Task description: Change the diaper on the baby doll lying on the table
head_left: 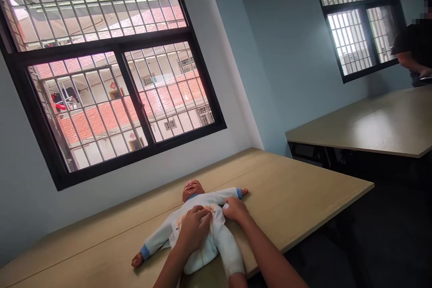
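On table [286, 198]: 1 doll [202, 229], 2 hands.

A single head-worn view looks forward and down from close above the near table [297, 198], tilted so the room leans sharply. It faces a barred window [108, 81] in the wall ahead. To the right it takes in a second table [378, 126] and another window [361, 27], probably across an aisle.

Doll [202, 220] in soft cloth; table [297, 198] matt wood.
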